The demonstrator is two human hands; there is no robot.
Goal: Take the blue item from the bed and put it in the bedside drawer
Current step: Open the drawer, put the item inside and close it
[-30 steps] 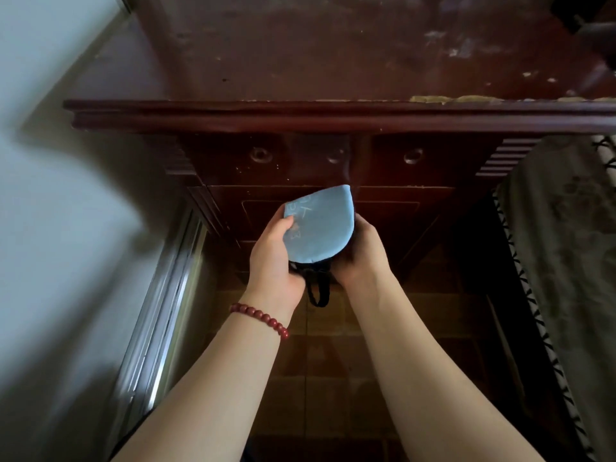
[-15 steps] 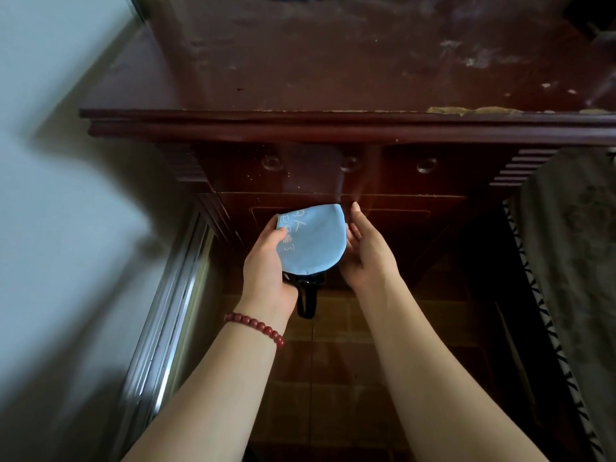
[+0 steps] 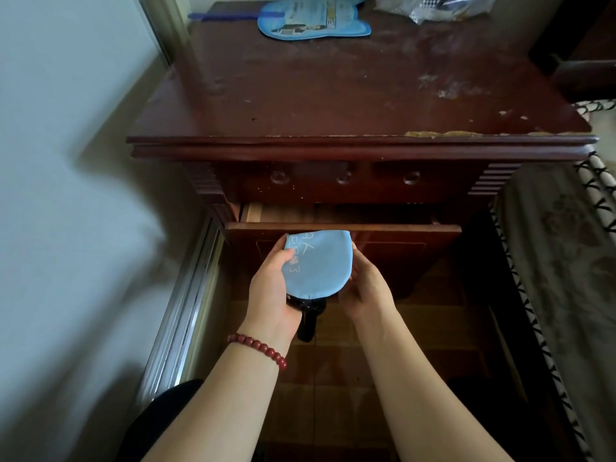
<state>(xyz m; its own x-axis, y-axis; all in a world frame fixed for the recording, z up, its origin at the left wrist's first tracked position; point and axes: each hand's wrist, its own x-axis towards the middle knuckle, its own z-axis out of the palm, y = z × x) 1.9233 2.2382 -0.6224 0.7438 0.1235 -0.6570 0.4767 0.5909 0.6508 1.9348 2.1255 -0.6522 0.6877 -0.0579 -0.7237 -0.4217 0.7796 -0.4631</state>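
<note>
Pouch (image 3: 319, 265) in blue gripped by left hand (image 3: 271, 290), right hand (image 3: 366, 290) curled round its side, drawer (image 3: 403, 235) ajar

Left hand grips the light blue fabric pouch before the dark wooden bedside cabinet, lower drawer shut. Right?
No: the head view shows the lower drawer of the dark wooden bedside cabinet pulled partly open. The left hand does grip the light blue fabric pouch.

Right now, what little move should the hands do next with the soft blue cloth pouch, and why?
Probably lift the soft blue cloth pouch up and forward over the front of the dark wooden drawer. The drawer stands partly open, and the left hand and right hand hold the pouch just in front of it.
</note>
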